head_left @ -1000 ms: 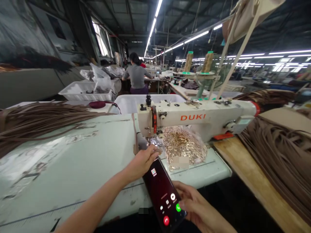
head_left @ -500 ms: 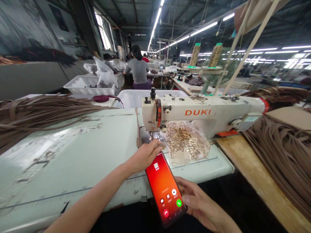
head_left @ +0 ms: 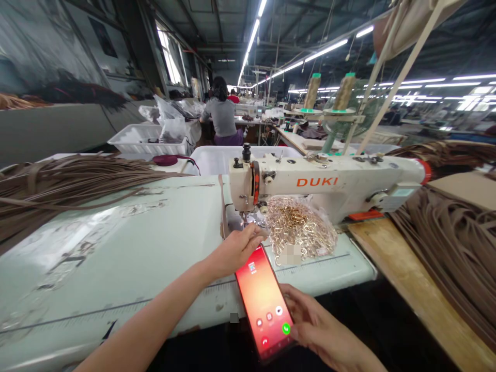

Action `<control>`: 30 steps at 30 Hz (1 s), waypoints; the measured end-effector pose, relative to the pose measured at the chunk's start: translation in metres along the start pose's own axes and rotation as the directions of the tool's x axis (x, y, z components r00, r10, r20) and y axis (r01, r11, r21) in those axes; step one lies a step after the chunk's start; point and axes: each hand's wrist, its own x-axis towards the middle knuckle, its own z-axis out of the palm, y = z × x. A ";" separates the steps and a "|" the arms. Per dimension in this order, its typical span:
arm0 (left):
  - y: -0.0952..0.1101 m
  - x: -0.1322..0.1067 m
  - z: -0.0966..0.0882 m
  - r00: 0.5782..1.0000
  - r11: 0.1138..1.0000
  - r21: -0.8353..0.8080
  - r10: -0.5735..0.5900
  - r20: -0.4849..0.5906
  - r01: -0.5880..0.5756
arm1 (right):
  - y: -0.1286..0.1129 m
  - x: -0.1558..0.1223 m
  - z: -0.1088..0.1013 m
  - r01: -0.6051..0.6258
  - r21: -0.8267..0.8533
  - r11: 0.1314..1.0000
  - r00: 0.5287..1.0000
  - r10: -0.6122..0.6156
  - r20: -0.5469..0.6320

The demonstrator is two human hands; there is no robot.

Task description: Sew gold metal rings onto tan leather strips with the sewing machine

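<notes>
A smartphone (head_left: 263, 299) with a lit red-orange incoming-call screen is tilted over the front edge of the sewing table. My right hand (head_left: 318, 325) grips its lower right side, thumb by the green call button. At the phone's top end, my left hand (head_left: 242, 248) is closed, its fingers pressed together just in front of the sewing machine's needle area. A small brownish edge shows at those fingertips; what they pinch is mostly hidden. To the right of them, a clear bag of gold-coloured metal hooks (head_left: 300, 227) lies under the arm of the white sewing machine (head_left: 321, 182).
Brown strips (head_left: 70, 181) are heaped on the left of the table (head_left: 163, 243), and more brown strips (head_left: 442, 237) lie on the right beside a wooden board (head_left: 391, 253). Behind the machine are a white bin (head_left: 213, 157), thread cones (head_left: 344, 93) and a seated person (head_left: 220, 116).
The whole view has shifted slightly right and down. The phone's screen looks lighter and pinker. Both hands keep nearly the same place on and beside the phone.
</notes>
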 end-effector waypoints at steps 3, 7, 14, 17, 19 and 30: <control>0.002 0.000 0.000 1.000 1.000 0.013 0.001 0.000 -0.001 | 0.000 0.001 0.001 0.005 0.000 1.000 0.999 -0.005 0.043; 0.005 0.000 -0.002 1.000 1.000 0.012 0.002 0.019 -0.002 | 0.003 0.001 -0.001 0.022 0.045 0.999 0.999 -0.023 0.022; 0.003 0.002 0.000 0.999 1.000 0.022 0.017 0.027 -0.018 | 0.010 -0.001 -0.006 0.028 0.055 0.998 0.999 -0.029 0.019; 0.003 0.003 0.001 0.999 0.999 0.021 0.037 0.035 -0.037 | 0.011 0.000 -0.006 0.064 0.045 0.997 0.996 -0.066 0.053; 0.003 0.004 0.001 0.998 0.999 0.015 0.042 0.046 -0.043 | 0.013 0.001 -0.005 0.084 0.041 0.996 0.994 -0.087 0.061; 0.004 0.004 0.000 0.998 1.000 0.020 0.016 0.060 -0.017 | 0.022 -0.001 -0.007 0.064 0.091 0.994 0.998 -0.066 0.019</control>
